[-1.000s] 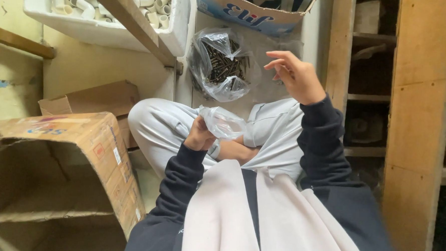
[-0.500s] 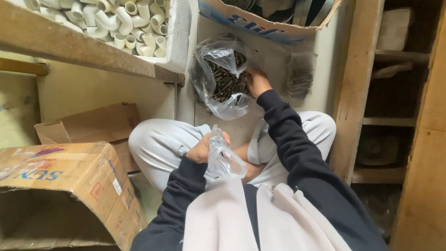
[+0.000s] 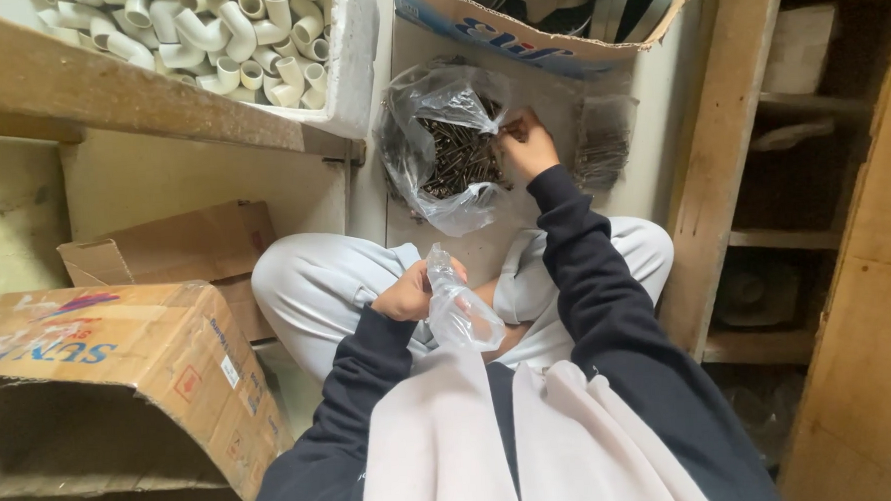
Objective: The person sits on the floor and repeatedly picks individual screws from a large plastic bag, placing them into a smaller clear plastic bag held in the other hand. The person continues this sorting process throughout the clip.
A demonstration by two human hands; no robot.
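The person sat cross-legged on the floor, both arms in dark sleeves. The left hand [image 3: 404, 294] was closed around the neck of one small clear plastic bag [image 3: 460, 308], held upright over the lap, just in front of the knees. The right hand [image 3: 526, 145] reached well forward, its fingers pinched together at the open mouth of one larger clear bag [image 3: 441, 145] full of dark screws, which lay on the floor ahead; whether the fingers gripped screws or only the plastic could not be told. A second bundle of dark screws [image 3: 601, 143] lay just to the right of that hand. One white tray of white pipe elbows [image 3: 352, 59] stood at upper left, too many to count. Three cardboard boxes showed: one large [image 3: 119, 345] and one smaller [image 3: 180, 247] at left, and one open box [image 3: 516, 27] at top.
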